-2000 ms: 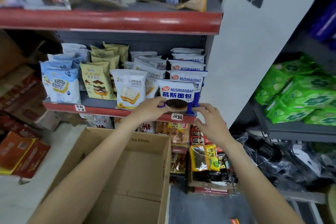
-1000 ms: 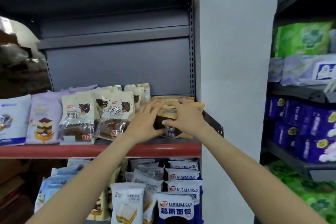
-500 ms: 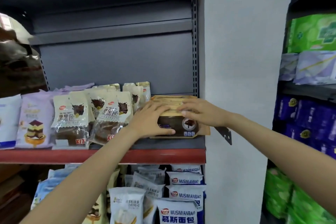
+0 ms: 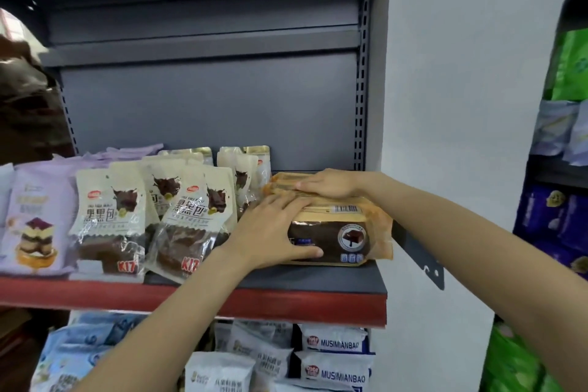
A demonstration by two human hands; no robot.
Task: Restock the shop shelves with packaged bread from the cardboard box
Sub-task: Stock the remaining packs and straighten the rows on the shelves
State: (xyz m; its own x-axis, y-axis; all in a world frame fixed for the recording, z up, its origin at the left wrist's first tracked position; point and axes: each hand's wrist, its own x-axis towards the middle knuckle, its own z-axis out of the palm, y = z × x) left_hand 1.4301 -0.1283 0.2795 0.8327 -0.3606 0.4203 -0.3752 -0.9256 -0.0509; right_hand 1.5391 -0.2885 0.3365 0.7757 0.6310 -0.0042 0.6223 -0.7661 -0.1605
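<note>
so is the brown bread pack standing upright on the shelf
No, the brown bread pack lies flat on the shelf, with both hands pressing on it.

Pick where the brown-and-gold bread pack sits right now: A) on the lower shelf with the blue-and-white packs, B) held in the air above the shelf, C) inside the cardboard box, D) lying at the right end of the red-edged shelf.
D: the pack lies on the shelf at its right end, with both hands on it.
</note>
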